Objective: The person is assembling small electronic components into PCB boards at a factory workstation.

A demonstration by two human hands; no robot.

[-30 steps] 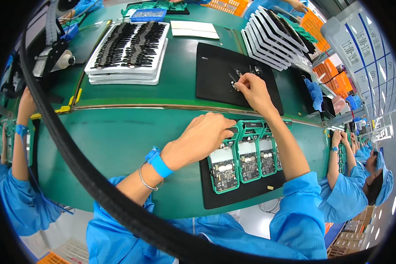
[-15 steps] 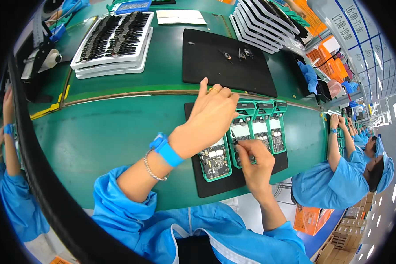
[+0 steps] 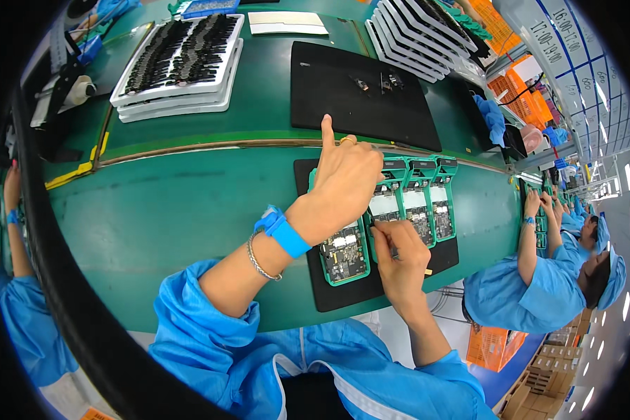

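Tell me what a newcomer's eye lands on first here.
First, the row of green-framed circuit boards on a black mat at the near edge of the green belt, with the left hand pressing on them and the right hand working just below. Next, the bright blue wrist strap on the left wrist. Further back, stacked white trays of dark parts sit upper left.

A white board (image 3: 570,52) with blue grid lines and dark writing hangs at the upper right, above the table's far end. Orange crates (image 3: 521,87) stand below it. More orange crates (image 3: 493,346) sit on the floor at lower right.
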